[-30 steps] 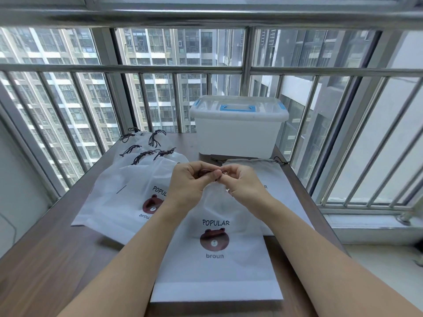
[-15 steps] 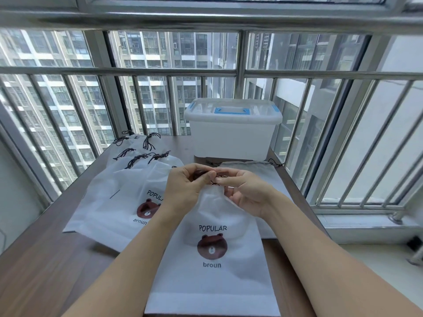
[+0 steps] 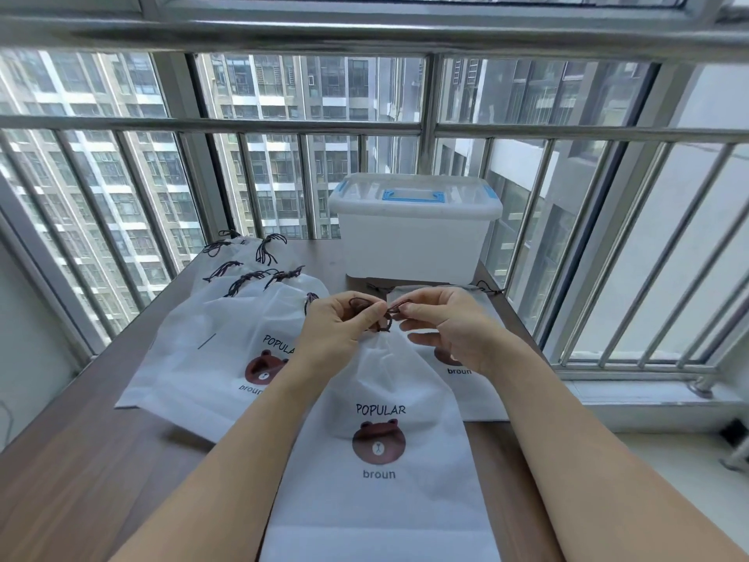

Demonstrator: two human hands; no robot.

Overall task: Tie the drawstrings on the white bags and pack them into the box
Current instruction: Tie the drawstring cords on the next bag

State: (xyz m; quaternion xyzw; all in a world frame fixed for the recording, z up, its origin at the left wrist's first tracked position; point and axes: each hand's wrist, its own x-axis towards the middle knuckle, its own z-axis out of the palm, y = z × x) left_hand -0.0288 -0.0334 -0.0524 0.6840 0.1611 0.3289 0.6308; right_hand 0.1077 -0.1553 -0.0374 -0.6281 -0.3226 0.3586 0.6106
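A white drawstring bag (image 3: 381, 472) with a brown bear print lies on the wooden table (image 3: 81, 460) in front of me, its neck gathered. My left hand (image 3: 336, 326) pinches a loop of its dark drawstring (image 3: 385, 314) just above the neck. My right hand (image 3: 450, 322) pinches the other strand close by. To the left lies a fanned pile of several white bags (image 3: 227, 330) with bunched cords. Another white bag (image 3: 466, 383) lies flat under my right hand. The white plastic box (image 3: 413, 237) with blue latches stands behind, its lid on.
A metal window railing (image 3: 364, 127) runs along the table's far and right sides, close behind the box. A grey window sill (image 3: 648, 399) lies to the right of the table. Bare wood shows at the near left.
My hands have drawn slightly apart, with the cord now stretched between the fingertips. The view has shifted a little, and the bear print on the bag under my right hand now shows.
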